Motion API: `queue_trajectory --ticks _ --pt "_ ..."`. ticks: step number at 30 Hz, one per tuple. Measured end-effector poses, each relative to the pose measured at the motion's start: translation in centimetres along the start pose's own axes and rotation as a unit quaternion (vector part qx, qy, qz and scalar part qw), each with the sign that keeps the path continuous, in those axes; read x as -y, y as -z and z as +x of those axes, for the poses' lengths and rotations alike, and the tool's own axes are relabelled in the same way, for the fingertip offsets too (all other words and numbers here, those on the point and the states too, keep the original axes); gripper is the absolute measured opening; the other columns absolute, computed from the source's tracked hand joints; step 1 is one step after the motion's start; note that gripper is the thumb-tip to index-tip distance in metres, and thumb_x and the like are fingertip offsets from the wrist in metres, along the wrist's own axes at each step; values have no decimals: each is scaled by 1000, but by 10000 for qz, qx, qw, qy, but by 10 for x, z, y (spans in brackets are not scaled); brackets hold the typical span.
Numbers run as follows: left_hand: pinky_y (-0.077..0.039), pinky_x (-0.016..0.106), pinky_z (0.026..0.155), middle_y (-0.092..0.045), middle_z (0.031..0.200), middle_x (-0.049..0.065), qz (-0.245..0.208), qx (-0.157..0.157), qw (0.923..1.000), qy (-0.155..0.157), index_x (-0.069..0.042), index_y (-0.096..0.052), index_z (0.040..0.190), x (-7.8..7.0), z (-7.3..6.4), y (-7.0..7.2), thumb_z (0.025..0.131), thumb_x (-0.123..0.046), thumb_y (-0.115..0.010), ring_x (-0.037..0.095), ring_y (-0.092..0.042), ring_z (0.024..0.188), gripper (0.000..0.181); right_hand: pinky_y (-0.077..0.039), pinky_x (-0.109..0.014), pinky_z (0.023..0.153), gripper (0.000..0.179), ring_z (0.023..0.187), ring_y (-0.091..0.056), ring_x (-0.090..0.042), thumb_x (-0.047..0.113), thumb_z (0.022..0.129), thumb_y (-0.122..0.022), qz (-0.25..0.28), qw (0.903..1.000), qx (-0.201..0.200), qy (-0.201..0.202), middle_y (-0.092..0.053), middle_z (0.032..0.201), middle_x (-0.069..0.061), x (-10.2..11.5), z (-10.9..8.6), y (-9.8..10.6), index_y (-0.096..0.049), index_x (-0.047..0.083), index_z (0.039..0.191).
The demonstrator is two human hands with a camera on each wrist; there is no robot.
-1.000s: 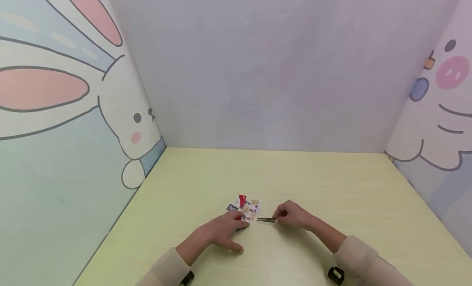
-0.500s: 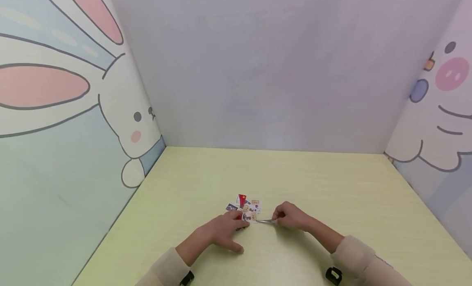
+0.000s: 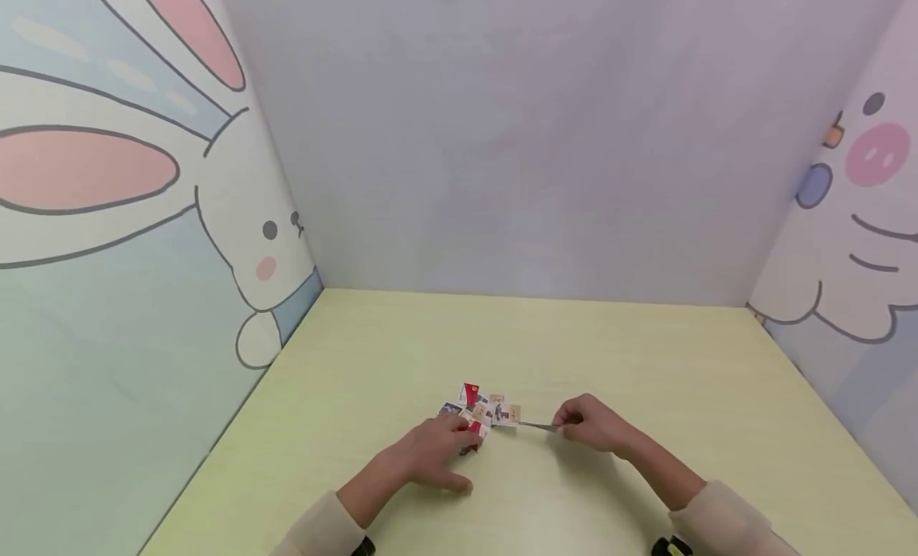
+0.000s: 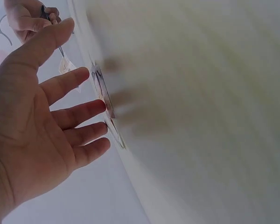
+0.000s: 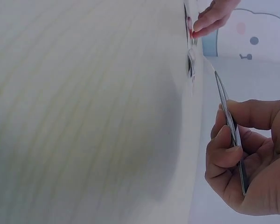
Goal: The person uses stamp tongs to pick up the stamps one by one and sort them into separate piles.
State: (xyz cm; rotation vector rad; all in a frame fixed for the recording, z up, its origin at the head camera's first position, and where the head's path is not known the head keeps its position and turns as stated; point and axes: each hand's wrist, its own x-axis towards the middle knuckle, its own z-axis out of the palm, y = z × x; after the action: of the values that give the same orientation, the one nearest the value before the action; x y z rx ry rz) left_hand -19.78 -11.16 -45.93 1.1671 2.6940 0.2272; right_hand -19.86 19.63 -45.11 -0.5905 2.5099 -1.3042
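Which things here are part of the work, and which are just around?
In the work:
tweezers
small printed card at their tips
pile of similar cards

Just around:
rabbit drawing
pink-spotted cartoon
black objects at the head view's bottom

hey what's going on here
A person's right hand grips a pair of tweezers, whose tips hold a small printed paper piece up off the table. The left hand has its fingertips at a loose, overlapping pile of similar pieces. The held piece is raised above the tabletop, not yet set down.
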Motion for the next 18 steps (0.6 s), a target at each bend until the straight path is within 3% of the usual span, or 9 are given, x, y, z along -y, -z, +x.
queue_trajectory --ticks 6,10,18 --pt "-44 36 89 -51 126 2 58 -42 10000 48 -24 -59 126 -1 1 3 75 -56 -68 18 -47 112 60 -38 -25 56 10 65 -44 -14 -9 82 -54 -47 9999 -96 -16 -56 74 -6 6 -3 4 -62 -9 88" --pt "-44 36 89 -52 126 3 57 -44 9997 244 -21 -60 126 0 1 7 75 -56 -68 19 -48 112 62 -39 -26 56 9 66 -45 -16 -6 83 -56 100 9997 -181 -98 -55 74 -4 4 -2 8 -63 -7 89" --pt "-41 43 93 -46 135 8 -429 -100 9969 652 -19 -58 128 7 6 8 75 -50 -71 25 -44 121 62 -37 -25 53 10 64 -43 -16 -4 82 -57 364 9985 -264 -298 -52 71 -3 -15 8 13 -64 -7 88"
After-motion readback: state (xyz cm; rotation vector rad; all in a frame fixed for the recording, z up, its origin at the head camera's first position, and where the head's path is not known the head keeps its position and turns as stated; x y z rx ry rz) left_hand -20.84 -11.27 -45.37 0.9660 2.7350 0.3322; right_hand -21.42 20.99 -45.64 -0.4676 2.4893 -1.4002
